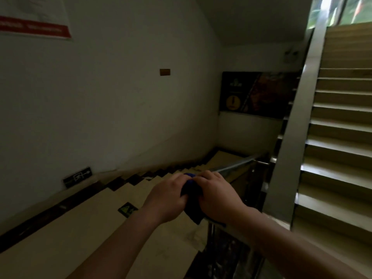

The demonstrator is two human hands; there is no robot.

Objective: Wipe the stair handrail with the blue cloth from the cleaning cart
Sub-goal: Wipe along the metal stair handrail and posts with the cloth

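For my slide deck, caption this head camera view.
Stairwell: left hand and right hand grip blue cloth on stair handrail.

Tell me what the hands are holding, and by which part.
Both grip the blue cloth on the handrail: left hand its left side, right hand its right; the lower end hangs free.

No words could be read. A white poster (pixel 34 15) high on the wall had a red band (pixel 34 29) with white letters, too blurry to read. A dark poster (pixel 259 93) on the far wall showed a yellow circle (pixel 233 102) with a black exclamation mark. A small dark sign (pixel 77 176) low on the wall showed a white arrow pointing right. A green sticker (pixel 127 209) on a step showed a pale triangle.
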